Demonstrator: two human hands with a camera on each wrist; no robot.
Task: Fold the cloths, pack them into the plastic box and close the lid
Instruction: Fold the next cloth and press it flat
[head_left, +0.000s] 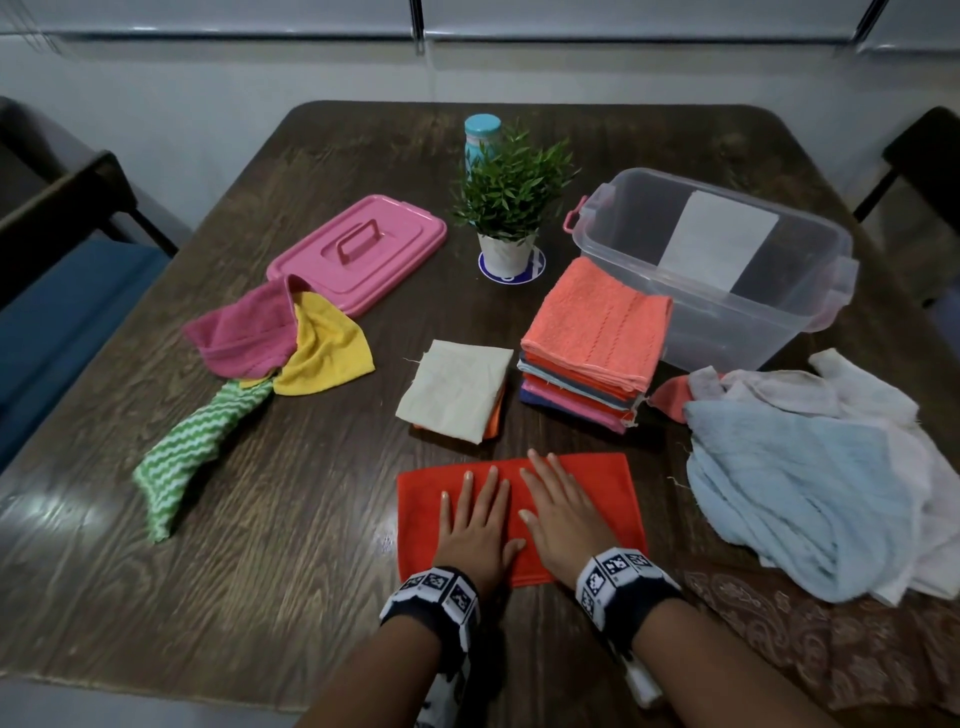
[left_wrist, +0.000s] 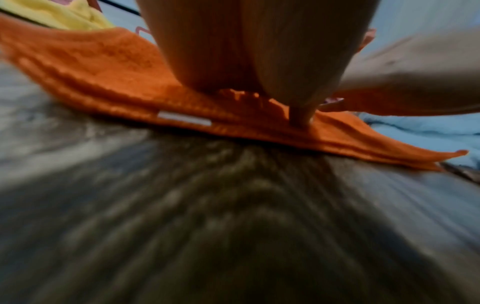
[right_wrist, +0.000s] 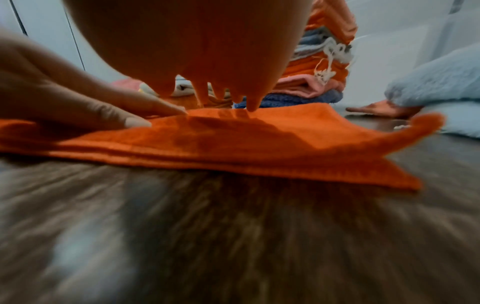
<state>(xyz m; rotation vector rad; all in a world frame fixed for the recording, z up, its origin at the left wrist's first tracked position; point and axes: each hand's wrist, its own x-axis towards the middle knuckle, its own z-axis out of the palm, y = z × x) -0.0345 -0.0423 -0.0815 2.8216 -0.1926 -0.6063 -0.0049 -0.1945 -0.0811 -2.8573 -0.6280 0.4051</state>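
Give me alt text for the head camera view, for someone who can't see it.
Both hands, left hand and right hand, press flat on a folded orange cloth at the near edge of a dark wooden table. Beyond it sit two stacks of folded cloths, an open clear plastic box, its pink lid and loose unfolded cloths on both sides.

I take this for a lived-in room of a home, a dining or sitting corner. I see a dark wood-grain table (head_left: 291, 467) with rounded corners, a small potted plant (head_left: 511, 208) on a round coaster at its middle and a teal-capped bottle (head_left: 482, 136) behind it. A dark-framed chair with a blue seat (head_left: 62, 291) stands to the left, another dark chair (head_left: 919, 161) at the far right. Household towels and a patterned brown cloth (head_left: 810, 623) lie about, with a pale wall behind.
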